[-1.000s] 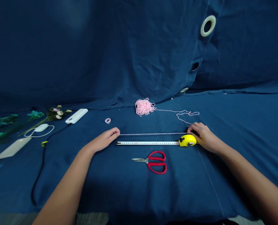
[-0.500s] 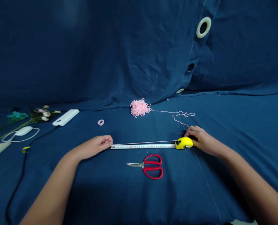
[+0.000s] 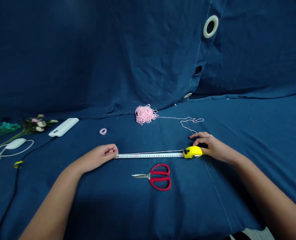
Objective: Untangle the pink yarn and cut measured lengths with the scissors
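My left hand (image 3: 107, 152) is closed in a pinch on the end of a pink string (image 3: 150, 152), right at the start of the white measuring tape (image 3: 148, 155). The string runs taut along the tape's far edge. At the other end, my right hand (image 3: 212, 146) is at the yellow tape measure case (image 3: 192, 152), thumb against its right end and fingers curled behind it. Its index finger reaches out beside the loose string. Whether the right fingers also pinch the string is hidden. Red-handled scissors (image 3: 154, 176) lie nearly closed in front of the tape.
A tangled pink string heap (image 3: 146, 114) lies at the back, its loose strand trailing right. A small string coil (image 3: 103, 131) sits left of it. Farther left are a white power bank (image 3: 64, 127), a black cable (image 3: 17, 181) and artificial flowers (image 3: 40, 124). Blue cloth (image 3: 118, 206) covers the surface.
The view has shifted slightly, so most things appear farther left. My right index finger has stretched out from a more curled pose. The tape and left hand keep their arrangement.
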`<state>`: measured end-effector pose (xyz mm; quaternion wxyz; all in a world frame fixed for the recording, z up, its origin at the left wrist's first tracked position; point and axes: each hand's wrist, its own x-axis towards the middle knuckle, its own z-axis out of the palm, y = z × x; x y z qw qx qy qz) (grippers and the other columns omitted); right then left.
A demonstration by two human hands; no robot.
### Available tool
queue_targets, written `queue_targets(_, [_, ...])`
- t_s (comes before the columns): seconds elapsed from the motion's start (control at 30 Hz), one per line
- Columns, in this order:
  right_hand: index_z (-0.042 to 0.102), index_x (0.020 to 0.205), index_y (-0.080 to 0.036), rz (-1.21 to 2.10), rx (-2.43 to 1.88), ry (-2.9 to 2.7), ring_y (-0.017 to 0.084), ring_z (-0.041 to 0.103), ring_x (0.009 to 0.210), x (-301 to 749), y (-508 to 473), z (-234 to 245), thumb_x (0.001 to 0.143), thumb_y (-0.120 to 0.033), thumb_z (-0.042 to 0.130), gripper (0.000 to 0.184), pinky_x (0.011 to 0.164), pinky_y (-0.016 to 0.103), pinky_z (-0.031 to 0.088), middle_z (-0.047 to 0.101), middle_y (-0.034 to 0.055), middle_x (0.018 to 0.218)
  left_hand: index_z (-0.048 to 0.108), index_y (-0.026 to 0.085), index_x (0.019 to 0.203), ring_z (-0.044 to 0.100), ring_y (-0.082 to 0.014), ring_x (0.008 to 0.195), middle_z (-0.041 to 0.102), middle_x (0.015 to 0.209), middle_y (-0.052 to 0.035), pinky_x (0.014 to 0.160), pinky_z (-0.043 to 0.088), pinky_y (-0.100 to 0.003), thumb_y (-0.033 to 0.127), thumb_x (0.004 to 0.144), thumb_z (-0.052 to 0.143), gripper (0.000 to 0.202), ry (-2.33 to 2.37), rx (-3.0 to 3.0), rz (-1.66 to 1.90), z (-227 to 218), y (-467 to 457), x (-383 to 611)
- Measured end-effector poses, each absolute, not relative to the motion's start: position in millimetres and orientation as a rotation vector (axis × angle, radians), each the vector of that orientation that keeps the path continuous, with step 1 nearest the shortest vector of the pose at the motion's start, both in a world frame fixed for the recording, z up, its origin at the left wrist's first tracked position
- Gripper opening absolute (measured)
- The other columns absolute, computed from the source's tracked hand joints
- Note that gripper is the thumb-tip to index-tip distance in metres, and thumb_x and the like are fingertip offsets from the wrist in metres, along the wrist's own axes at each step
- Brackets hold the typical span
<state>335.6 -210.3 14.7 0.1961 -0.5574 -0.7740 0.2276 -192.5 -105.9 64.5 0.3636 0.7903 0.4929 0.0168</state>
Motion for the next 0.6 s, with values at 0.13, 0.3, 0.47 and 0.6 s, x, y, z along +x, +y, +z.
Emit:
queue_targets(0.13, [0.082, 0.103, -0.035, 0.665, -1.554, -2.152, 0.036, 0.051, 0.141, 334, -210, 16, 0.097, -0.057, 0.066, 0.028, 0.114, 0.065, 0.042, 0.06, 0.0043, 0.149, 0.069, 0.025, 0.1, 0.049, -0.0179, 0.074, 0.054, 0.081, 0.0004, 0.066, 0.038, -0.026, 0.062, 0.097, 0.056, 0.039, 1.28, 2.037, 0.093, 64, -104, -191])
queue_targets(0.3, [0.082, 0.102, -0.036, 0.689, -1.555, -2.128, 0.035, 0.05, 0.141, 333, -210, 18, 0.097, -0.058, 0.066, 0.028, 0.116, 0.066, 0.04, 0.06, 0.0036, 0.15, 0.07, 0.023, 0.101, 0.052, -0.0179, 0.074, 0.061, 0.084, -0.0007, 0.068, 0.041, -0.029, 0.061, 0.099, 0.055, 0.041, 1.323, 2.156, 0.443, 64, -111, -150])
queue_targets(0.47, [0.082, 0.103, -0.034, 0.671, -1.515, -2.13, 0.034, 0.054, 0.136, 332, -210, 20, 0.098, -0.055, 0.065, 0.028, 0.115, 0.062, 0.042, 0.063, 0.0055, 0.146, 0.079, 0.026, 0.101, 0.064, -0.0222, 0.092, 0.072, 0.099, -0.005, 0.083, 0.047, -0.036, 0.042, 0.101, 0.061, 0.024, 0.909, 2.51, 0.397, 61, -139, -37])
queue_targets(0.6, [0.082, 0.105, -0.026, 0.536, -1.445, -2.086, 0.028, 0.065, 0.118, 332, -209, 22, 0.103, -0.048, 0.057, 0.033, 0.108, 0.05, 0.048, 0.071, 0.0101, 0.127, 0.08, 0.029, 0.11, 0.067, -0.0228, 0.101, 0.076, 0.108, -0.0025, 0.092, 0.046, -0.039, 0.035, 0.1, 0.064, 0.02, 0.757, 2.711, 0.349, 52, -144, 35])
